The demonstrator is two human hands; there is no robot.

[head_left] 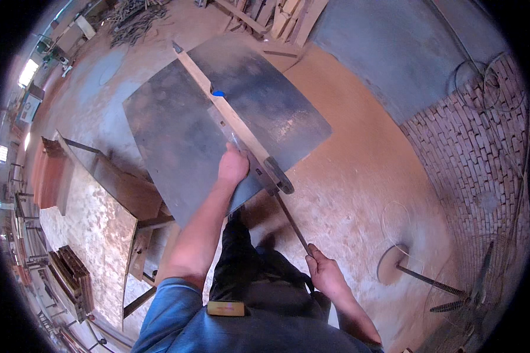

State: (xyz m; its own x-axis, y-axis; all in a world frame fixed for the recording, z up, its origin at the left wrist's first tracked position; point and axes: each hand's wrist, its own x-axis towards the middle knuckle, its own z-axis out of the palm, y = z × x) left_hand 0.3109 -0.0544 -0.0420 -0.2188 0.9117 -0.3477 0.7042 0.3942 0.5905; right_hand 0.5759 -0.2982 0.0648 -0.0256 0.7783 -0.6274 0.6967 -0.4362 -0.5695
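A long, shaped piece of pale wood (241, 128) lies diagonally across a dark, flat tabletop (176, 135). Its near end meets a dark, rounded end block (280, 175), and a blue spot (218, 93) shows in its notch. Along its left side runs a slotted strip (222, 122), apparently a jig. My left hand (234, 166) is closed at this strip, though most of its fingertips are hidden. Down to the right, my right hand (325, 272) grips the lower end of a thin dark rod (291, 220), which reaches up to the near end of the jig.
To the left stands a second, pale-topped table (94, 235) with reddish wood pieces (50, 176) stacked at its far side. A standing fan (468, 300) is at lower right. Stacked small blocks (453, 141) rise at the right, and boards (294, 20) lean at the back.
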